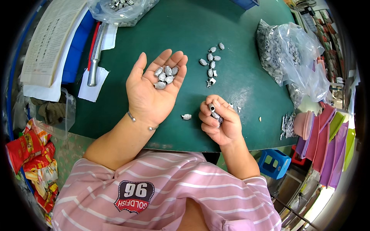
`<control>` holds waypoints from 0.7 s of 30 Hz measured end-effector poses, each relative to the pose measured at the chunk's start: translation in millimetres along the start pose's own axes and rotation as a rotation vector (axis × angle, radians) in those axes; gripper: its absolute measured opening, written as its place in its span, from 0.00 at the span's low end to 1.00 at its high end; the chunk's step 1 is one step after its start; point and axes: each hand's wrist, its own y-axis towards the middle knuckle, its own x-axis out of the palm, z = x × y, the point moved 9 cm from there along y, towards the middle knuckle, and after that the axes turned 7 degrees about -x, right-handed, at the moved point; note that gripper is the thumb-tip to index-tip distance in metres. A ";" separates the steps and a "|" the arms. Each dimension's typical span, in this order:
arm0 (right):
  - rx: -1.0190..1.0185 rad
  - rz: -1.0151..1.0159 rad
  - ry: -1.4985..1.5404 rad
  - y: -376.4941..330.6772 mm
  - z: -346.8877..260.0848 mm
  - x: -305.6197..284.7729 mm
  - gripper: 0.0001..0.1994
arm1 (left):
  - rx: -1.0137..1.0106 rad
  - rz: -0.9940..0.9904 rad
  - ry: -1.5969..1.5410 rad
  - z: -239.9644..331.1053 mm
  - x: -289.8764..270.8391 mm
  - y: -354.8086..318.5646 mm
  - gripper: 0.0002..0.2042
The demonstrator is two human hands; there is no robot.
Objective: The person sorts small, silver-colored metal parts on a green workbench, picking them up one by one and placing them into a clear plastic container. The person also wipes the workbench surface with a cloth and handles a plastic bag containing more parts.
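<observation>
Beyond and left of the lone silver piece (186,116) on the green table (162,38), your left hand (151,92) is loosely cupped, palm up, bearing several oval pieces (169,79); right of that lone silver piece, your right hand (225,125) curls around at least 2 gripped pieces (216,115)

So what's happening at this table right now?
The person's open left hand holds several oval, silvery, metal-looking pieces on its upturned palm. The right hand grips similar ones. On the dark green tabletop, a single piece lies left of that hand, a loose cluster beyond it. A clear plastic bag of grey parts sits farther right.
</observation>
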 end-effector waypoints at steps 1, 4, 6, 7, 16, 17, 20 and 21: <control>0.013 0.006 0.009 -0.2 0.9 -1.8 0.07 | 0.000 0.004 0.001 -0.1 -0.4 0.1 0.20; 0.016 -0.004 0.031 -0.9 0.9 -2.5 0.07 | -0.003 0.000 -0.002 -1.0 -0.9 0.4 0.20; 0.012 -0.002 0.022 -1.4 -0.1 -3.8 0.08 | -0.006 0.002 -0.009 -1.6 -0.3 0.4 0.20; 0.014 -0.002 0.019 -1.1 0.7 -4.1 0.09 | -0.004 0.005 -0.012 -0.8 -0.8 -0.3 0.20; -0.414 -0.221 -1.647 -2.0 -22.4 54.1 0.04 | -0.014 -0.010 -0.009 -1.3 -1.2 0.7 0.20; -0.450 -0.267 -1.890 -2.5 -12.9 58.7 0.06 | -0.011 -0.008 -0.006 -1.2 -1.3 0.8 0.20; -0.522 -0.317 -2.082 -3.1 -5.4 59.9 0.09 | 0.007 0.046 0.016 -1.5 -1.0 0.2 0.20; -0.541 -0.319 -2.055 -2.9 -6.5 60.6 0.10 | 0.003 0.046 0.017 -2.1 -0.5 0.3 0.20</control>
